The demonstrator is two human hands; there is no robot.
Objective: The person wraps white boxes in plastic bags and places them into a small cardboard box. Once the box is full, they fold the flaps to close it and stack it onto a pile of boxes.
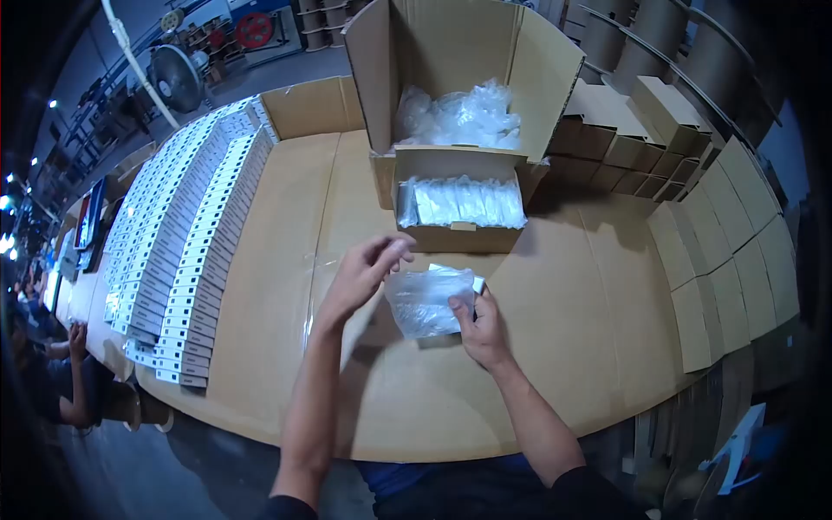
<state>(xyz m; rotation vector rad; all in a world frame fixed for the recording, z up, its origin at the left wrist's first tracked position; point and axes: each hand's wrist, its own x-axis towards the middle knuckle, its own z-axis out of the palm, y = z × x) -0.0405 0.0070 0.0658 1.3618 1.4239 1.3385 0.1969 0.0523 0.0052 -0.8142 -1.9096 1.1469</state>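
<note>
My right hand (488, 331) grips a clear plastic bag (425, 305), its thumb pressed on the bag's front. Behind the bag, the corner of a small white box (477, 283) shows by the fingers; how much of it lies inside the bag cannot be told. My left hand (368, 273) hovers just left of and above the bag, fingers bent and loosely apart, with nothing visible in them. Just beyond both hands stands an open cardboard box (459, 239) holding a row of plastic-wrapped packets (468, 202).
A larger open carton (368, 78) with crumpled clear bags (464, 117) stands behind. Long stacks of white boxes (195, 286) line the table's left. Brown cartons (637, 130) are piled at the back right, more cartons (728, 260) along the right edge. Another person (74, 381) is at far left.
</note>
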